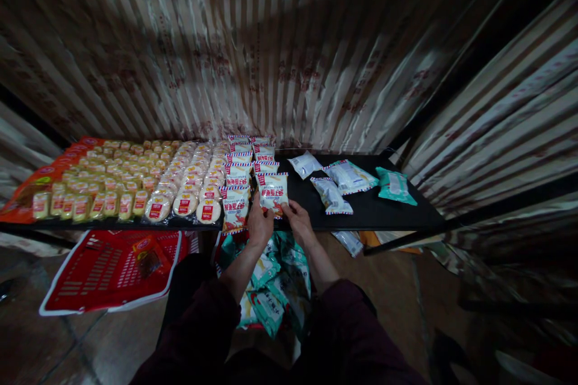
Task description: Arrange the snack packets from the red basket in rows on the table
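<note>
Between my two hands is a white snack bag [273, 187] with red print, at the front of a column of like bags on the black shelf [298, 189]. My left hand [261, 222] grips its lower left side, fingers partly hidden behind it. At its lower right edge, my right hand [298, 221] is closed with the thumb on the front. Just left stands another white snack bag [235, 207] in the neighbouring column. To the right, several loose bags lie scattered, among them a silvery bag [333, 195] and a teal bag [395, 186].
Rows of round packaged cakes [185, 203] and small yellow packs [111, 203] fill the shelf's left, beside orange packs [27, 195]. Below, a red basket [103, 280] is on the floor. Teal snack bags [266, 307] fill a container between my legs. Striped sheeting [289, 42] hangs behind.
</note>
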Demonstrator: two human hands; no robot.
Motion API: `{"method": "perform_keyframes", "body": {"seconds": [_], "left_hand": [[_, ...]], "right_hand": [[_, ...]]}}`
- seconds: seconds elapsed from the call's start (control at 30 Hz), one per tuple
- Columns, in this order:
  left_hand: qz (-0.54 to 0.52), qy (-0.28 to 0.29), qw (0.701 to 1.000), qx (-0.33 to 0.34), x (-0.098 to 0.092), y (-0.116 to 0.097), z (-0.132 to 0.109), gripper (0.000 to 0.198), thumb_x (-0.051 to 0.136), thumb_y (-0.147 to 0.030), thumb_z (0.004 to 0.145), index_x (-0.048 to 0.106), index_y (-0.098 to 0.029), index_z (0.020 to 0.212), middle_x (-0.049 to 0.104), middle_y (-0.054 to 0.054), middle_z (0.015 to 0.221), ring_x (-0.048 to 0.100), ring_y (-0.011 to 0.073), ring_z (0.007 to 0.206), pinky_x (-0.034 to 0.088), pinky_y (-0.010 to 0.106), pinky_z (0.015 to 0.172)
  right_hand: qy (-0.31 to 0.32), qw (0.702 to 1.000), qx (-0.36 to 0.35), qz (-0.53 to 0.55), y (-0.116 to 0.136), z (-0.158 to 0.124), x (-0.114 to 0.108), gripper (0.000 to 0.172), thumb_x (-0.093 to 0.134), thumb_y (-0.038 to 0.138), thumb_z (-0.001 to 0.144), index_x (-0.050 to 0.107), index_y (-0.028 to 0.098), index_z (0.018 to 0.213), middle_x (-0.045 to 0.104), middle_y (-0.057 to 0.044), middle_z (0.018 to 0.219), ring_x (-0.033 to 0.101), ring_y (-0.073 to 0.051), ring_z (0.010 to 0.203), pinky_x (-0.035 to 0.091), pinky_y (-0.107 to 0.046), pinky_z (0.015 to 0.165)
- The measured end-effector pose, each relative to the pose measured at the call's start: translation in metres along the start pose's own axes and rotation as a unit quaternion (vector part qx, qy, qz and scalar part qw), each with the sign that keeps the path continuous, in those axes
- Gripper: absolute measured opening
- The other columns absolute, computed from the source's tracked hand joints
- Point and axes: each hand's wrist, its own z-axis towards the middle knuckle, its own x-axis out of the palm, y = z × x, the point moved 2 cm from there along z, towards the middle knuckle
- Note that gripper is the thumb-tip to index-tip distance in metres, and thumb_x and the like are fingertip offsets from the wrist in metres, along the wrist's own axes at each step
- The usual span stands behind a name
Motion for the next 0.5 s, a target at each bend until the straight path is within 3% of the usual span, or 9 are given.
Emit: {"method": "perform_keyframes", "body": {"seconds": [0.5], "left_hand": [[0.05, -0.032, 0.998, 0.023, 0.005, 0.0075, 0.0087, 0.057, 0.046, -0.008, 0.078, 0.045, -0.014, 0.136, 0.057, 0.014, 0.13, 0.05, 0.0236, 0.123, 0.036, 0.036, 0.107]], "right_hand": [[0.025, 0.999, -0.045, -0.002, -0.0058, 0.0078, 0.0056, 0.056, 0.075, 0.036, 0.059, 0.062, 0.023, 0.112, 0.072, -0.002, 0.099, 0.066, -0.02, 0.092, 0.051, -0.035, 0.087]]}}
